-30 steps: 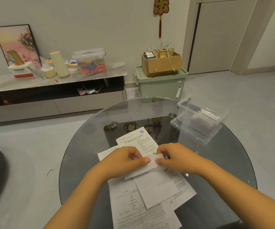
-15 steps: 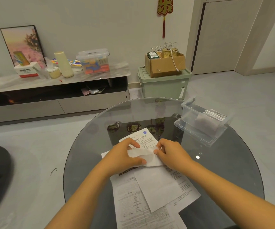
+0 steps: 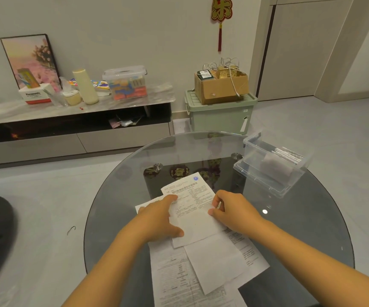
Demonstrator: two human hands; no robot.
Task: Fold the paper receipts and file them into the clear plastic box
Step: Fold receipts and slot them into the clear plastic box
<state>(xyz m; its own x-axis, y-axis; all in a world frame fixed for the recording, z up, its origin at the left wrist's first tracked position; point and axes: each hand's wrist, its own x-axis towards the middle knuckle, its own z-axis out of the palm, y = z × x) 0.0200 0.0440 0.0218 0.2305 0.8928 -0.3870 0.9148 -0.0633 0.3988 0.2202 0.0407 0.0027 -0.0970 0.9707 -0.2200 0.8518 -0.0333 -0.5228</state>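
Your folded receipt (image 3: 195,220) lies just below the frame's centre on the glass surface (image 3: 117,196), atop the other loose receipts (image 3: 219,264). Its long axis runs from lower left to upper right, printed end pointing toward the upper right. Your left hand (image 3: 159,220) presses its left edge with straight fingers; your right hand (image 3: 232,209) pinches the right edge in a narrow grip. The clear plastic box (image 3: 270,167) sits open at right of centre, nearer your right hand, so I'd judge that hand carries it.
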